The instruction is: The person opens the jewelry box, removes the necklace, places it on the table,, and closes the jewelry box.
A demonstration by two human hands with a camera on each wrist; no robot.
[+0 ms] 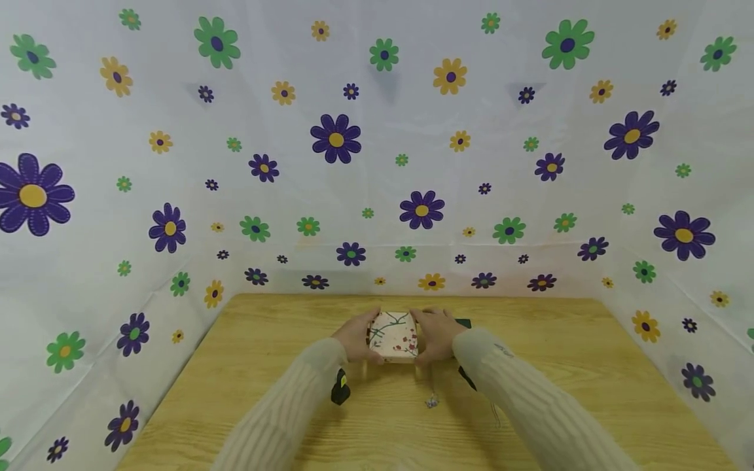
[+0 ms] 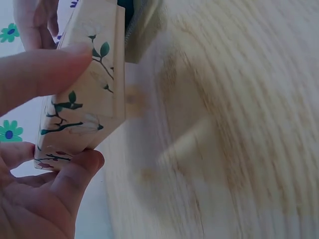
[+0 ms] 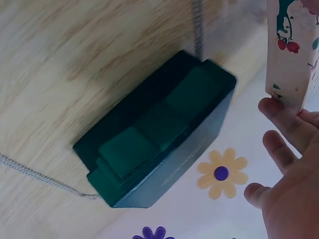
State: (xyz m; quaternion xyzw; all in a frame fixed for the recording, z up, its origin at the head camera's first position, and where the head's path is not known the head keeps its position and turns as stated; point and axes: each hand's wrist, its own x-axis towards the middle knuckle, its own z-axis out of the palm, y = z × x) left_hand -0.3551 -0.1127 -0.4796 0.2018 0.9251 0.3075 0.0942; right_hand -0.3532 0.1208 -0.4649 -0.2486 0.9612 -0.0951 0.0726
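Observation:
A small cream box (image 1: 393,337) printed with branches and red blossoms is held above the table between both hands. My left hand (image 1: 355,335) grips its left side; in the left wrist view the thumb lies across one printed face and other fingers bend round the lower end. My right hand (image 1: 437,335) holds the opposite side, fingertips at the box's edge in the right wrist view. Beside the right hand stands a dark green box (image 3: 157,132) with a wide green bow and silvery cords, mostly hidden behind that hand in the head view.
The wooden table (image 1: 265,392) meets a white flowered sheet (image 1: 377,183) at its back and sides. A small charm-like piece (image 1: 432,400) on a thin string shows below the right hand. A thin cord loop (image 1: 496,415) shows near the right sleeve.

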